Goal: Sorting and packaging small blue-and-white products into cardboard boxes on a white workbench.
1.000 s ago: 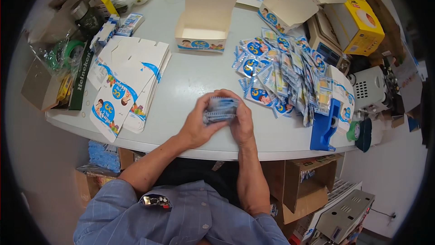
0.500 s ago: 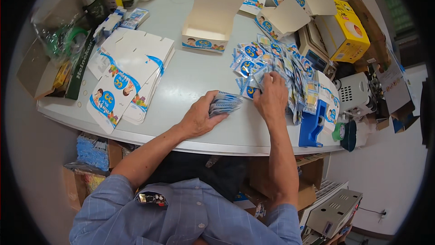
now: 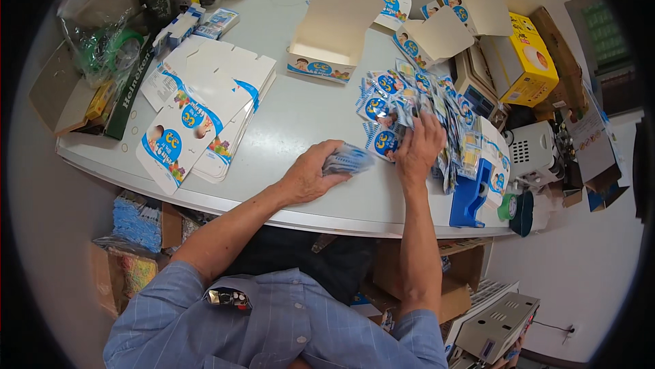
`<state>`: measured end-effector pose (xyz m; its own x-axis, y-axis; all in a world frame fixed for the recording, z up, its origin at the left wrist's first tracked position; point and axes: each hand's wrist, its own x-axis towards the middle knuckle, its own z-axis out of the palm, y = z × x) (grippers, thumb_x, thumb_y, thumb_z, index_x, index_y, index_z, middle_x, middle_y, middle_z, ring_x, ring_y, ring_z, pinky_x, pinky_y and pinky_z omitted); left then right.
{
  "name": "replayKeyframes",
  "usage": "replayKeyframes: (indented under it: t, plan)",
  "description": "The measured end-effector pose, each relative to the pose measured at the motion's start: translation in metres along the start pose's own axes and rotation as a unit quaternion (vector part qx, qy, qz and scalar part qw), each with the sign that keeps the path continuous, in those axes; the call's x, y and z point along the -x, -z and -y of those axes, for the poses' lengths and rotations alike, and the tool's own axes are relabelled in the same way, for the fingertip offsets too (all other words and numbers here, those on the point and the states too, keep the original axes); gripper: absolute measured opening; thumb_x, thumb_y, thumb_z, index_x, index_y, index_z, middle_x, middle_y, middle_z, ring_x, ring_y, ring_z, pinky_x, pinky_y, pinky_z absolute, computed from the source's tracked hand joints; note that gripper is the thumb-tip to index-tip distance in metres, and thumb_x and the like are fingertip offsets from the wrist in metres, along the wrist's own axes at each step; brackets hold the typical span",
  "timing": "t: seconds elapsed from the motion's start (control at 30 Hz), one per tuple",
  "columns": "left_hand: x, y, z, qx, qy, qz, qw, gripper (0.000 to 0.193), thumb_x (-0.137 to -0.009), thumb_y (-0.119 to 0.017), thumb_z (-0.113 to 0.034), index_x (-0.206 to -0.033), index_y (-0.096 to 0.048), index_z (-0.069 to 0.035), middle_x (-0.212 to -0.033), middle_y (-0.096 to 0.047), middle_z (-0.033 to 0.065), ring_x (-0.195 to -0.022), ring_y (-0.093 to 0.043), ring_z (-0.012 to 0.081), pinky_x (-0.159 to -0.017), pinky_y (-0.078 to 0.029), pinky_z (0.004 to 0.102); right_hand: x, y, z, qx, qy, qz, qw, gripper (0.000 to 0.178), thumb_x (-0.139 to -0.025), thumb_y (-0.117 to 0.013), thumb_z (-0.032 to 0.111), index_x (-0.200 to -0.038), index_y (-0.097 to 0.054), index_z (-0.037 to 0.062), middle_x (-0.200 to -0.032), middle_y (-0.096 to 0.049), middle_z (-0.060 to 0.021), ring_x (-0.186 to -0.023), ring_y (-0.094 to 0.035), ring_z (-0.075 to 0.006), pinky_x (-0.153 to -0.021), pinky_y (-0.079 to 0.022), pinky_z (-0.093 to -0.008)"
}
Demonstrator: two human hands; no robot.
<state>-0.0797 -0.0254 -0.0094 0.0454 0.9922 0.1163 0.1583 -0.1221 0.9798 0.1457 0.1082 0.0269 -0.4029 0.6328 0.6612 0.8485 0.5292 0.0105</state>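
Observation:
My left hand (image 3: 312,176) is closed round a stack of small blue-and-white sachets (image 3: 348,160), held just above the table near its front edge. To the right, my right hand (image 3: 421,154) reaches into a loose pile of the same sachets (image 3: 385,108). Its fingers are bent and pressed together on a sachet at the pile's near side; the fingertips are partly blurred. Beyond the hands stands an open carton (image 3: 321,70), its lid raised and its white inside showing.
Flat printed cartons (image 3: 198,120) lie stacked at the left. A blue tape dispenser (image 3: 471,195) sits at the front right edge. Behind the pile are another open carton (image 3: 437,38), a scale (image 3: 475,89) and a yellow box (image 3: 522,62). A green-sided box (image 3: 126,99) holds clutter at far left.
My right hand has shifted slightly right and nearer to me along the pile. The left hand still grips its stack, which is now tilted and blurred. The whole view has shifted a little.

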Motion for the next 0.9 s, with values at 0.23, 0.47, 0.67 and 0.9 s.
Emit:
replayKeyframes:
  t: [0.23, 0.47, 0.67, 0.9]
  plan:
    - [-0.006, 0.015, -0.002, 0.088, -0.073, 0.069, 0.991, 0.052, -0.077, -0.085, 0.000, -0.123, -0.064, -0.014, -0.160, -0.030, 0.0121, -0.138, -0.046, 0.0287, -0.112, -0.043, 0.0389, 0.039, 0.016, 0.052, -0.650, -0.333, 0.021, 0.683, 0.030, -0.103, -0.057, 0.011, -0.131, -0.060, 0.0009, -0.122, -0.067, -0.0055, -0.109, -0.060, -0.0130, -0.100, -0.044, -0.0298]
    - [-0.003, 0.009, -0.002, 0.001, -0.123, 0.047, 0.991, 0.050, -0.071, -0.090, -0.005, -0.116, -0.071, -0.015, -0.164, -0.033, 0.0136, -0.145, -0.041, 0.0333, -0.118, -0.039, 0.0417, 0.052, 0.016, 0.088, -0.793, -0.333, 0.087, 0.502, 0.039, -0.089, -0.053, 0.001, -0.128, -0.060, -0.0007, -0.125, -0.065, -0.0140, -0.115, -0.062, -0.0217, -0.107, -0.045, -0.0357]
    - [-0.001, 0.010, -0.001, 0.001, -0.106, 0.049, 0.993, 0.052, -0.069, -0.090, -0.005, -0.117, -0.071, -0.015, -0.162, -0.037, 0.0144, -0.144, -0.042, 0.0347, -0.118, -0.038, 0.0418, 0.047, 0.017, 0.095, -0.791, -0.316, 0.092, 0.516, 0.045, -0.085, -0.050, 0.006, -0.129, -0.055, -0.0012, -0.127, -0.063, -0.0170, -0.118, -0.059, -0.0248, -0.108, -0.044, -0.0387]
    - [-0.001, 0.004, -0.001, -0.010, -0.122, 0.042, 0.992, 0.059, -0.070, -0.089, -0.004, -0.122, -0.061, -0.011, -0.160, -0.038, 0.0176, -0.142, -0.045, 0.0362, -0.116, -0.040, 0.0426, 0.052, 0.003, 0.098, -0.764, -0.278, 0.078, 0.577, 0.048, -0.086, -0.053, 0.027, -0.127, -0.057, 0.0007, -0.162, -0.033, -0.0218, -0.150, -0.031, -0.0332, -0.123, -0.023, -0.0442]
